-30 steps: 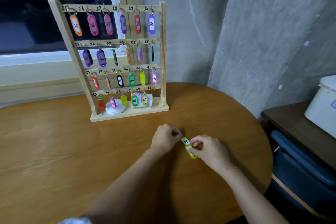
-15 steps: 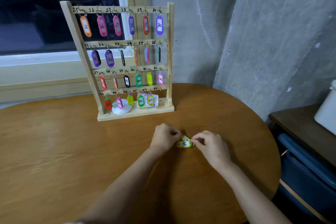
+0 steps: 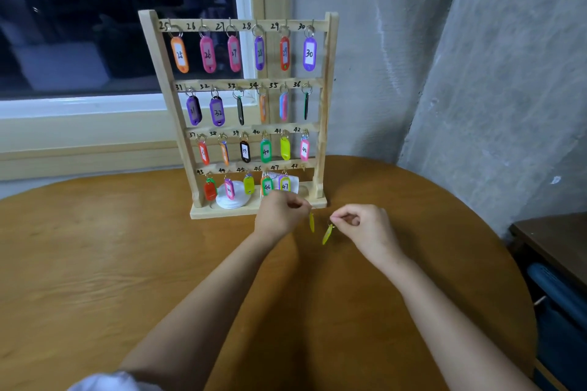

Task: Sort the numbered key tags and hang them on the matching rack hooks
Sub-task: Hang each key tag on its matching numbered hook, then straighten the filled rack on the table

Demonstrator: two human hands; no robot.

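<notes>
Tags: left hand [image 3: 282, 216] pinches first yellow tag [image 3: 312, 222] by its ring end | right hand [image 3: 362, 225] pinches second yellow tag [image 3: 327, 234] likewise | both hang near-vertical above table [image 3: 95, 263], edge-on, numbers unreadable | bare hook 48 [image 3: 303, 167] sits up-and-behind left hand, nearer of two.

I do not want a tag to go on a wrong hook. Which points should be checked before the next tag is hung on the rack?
1. Left hand pinches the left yellow tag firmly: ok.
2. Right hand pinches the right yellow tag by its ring end: ok.
3. The two tags hang apart, not hooked together: ok.
4. Numbers on both held tags can be read: cannot tell, as both are seen edge-on.
5. Hook 48 on the wooden rack is free: ok.
6. A second free hook exists for the other tag: not ok, as hooks 25 to 47 all seem to carry tags.
</notes>
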